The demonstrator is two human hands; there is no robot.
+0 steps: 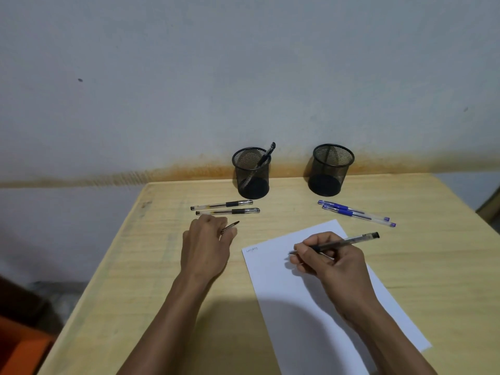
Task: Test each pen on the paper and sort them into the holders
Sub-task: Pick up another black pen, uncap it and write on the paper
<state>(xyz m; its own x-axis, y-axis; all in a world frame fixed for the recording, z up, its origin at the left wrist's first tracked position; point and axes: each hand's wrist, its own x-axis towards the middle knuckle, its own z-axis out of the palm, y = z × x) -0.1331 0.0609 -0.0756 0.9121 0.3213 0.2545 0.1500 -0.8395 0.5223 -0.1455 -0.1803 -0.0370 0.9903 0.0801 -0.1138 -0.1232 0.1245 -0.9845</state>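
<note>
Pinched in a writing grip between thumb and fingertips of the right hand (331, 262) is a black gel pen (343, 242), with its tip brought down onto the paper (273, 269), presumably so that a test stroke can be made. Its long axis is laid slantwise: the nib is aimed down and toward the left holder's side of the sheet, the tail raised up and away toward the blue pens (357, 213). A small scribble (252, 249) is seen at the paper's far left corner, taken to be a prior test mark.

Clenched in the left hand (207, 246), just left of the paper, is a slim dark piece (230, 227), judged to be this pen's cap, kept off the sheet for re-capping. Its free end is pointed up toward the left holder (251, 173).

Beyond the left hand, two black-grip pens (226, 207) are laid side by side, parallel to the tabletop (151, 280) back edge, just in front of the left holder, in which one black pen (263, 158) is already leaned. The right holder (332, 169) appears empty, with the blue pens lying just in front of it, tips away from the paper. Sorting by colour is suggested; most pens are judged untested.
</note>
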